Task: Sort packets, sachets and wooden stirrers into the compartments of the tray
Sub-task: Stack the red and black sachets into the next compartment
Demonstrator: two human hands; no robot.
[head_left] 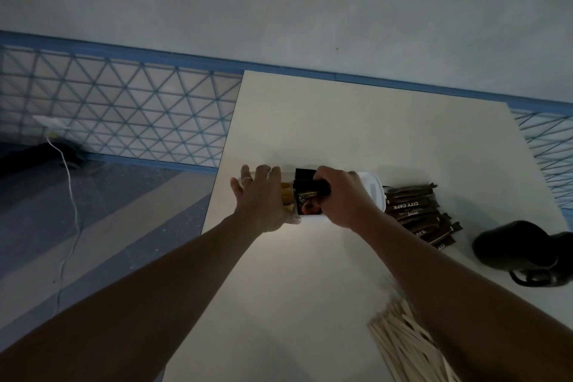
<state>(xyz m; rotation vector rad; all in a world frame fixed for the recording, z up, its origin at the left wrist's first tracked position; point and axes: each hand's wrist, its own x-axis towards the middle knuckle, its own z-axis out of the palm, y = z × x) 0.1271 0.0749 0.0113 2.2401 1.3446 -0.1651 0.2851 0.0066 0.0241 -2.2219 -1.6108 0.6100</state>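
A white compartment tray sits mid-table, mostly hidden by both hands. My left hand lies flat with fingers spread over the tray's left end, where yellow packets show. My right hand is closed around a stack of black coffee packets, held in the tray's middle compartment. To the right of the tray lies a pile of brown sugar sachets. Wooden stirrers lie heaped near the table's front right, partly under my right forearm.
A black mug lies on its side at the table's right edge. The white table ends at the left around the tray's left end; beyond is floor, a white cable and a wall with blue lattice.
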